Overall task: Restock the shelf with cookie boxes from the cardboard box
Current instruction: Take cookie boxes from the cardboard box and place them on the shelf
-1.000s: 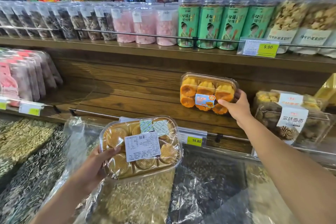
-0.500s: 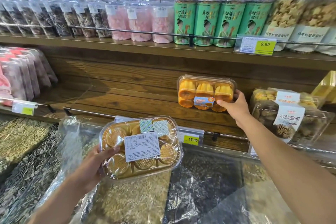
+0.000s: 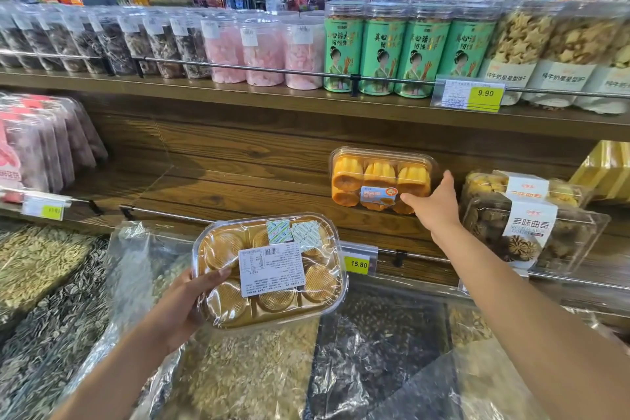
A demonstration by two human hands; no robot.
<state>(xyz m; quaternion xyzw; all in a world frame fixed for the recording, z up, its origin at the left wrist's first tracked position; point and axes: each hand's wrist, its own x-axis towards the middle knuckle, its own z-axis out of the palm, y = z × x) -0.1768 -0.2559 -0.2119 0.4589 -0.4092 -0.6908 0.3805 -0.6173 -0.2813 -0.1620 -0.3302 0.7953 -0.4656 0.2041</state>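
Observation:
A clear cookie box (image 3: 378, 177) of orange cakes stands on its edge on the wooden shelf (image 3: 221, 194), leaning on the back panel. My right hand (image 3: 434, 204) is at its lower right corner. The fingers are spread and fairly straight, and the thumb touches the box front. My left hand (image 3: 180, 307) grips a second clear cookie box (image 3: 272, 269) by its left end, thumb on top. This box has a golden tray and a white label, and it hangs in front of the shelf, above the bins. The cardboard box is out of view.
Boxes of mixed cookies (image 3: 531, 232) stand just right of my right hand. A metal rail with a 15.80 price tag (image 3: 358, 262) runs along the shelf front. Pink packs (image 3: 41, 147) fill the shelf's left end. Jars (image 3: 381, 48) line the upper shelf. Plastic-covered seed bins (image 3: 255, 368) lie below.
My right hand has lowered the orange cookie box onto the shelf and its fingers have straightened off the box's end. The left hand's box has hardly moved.

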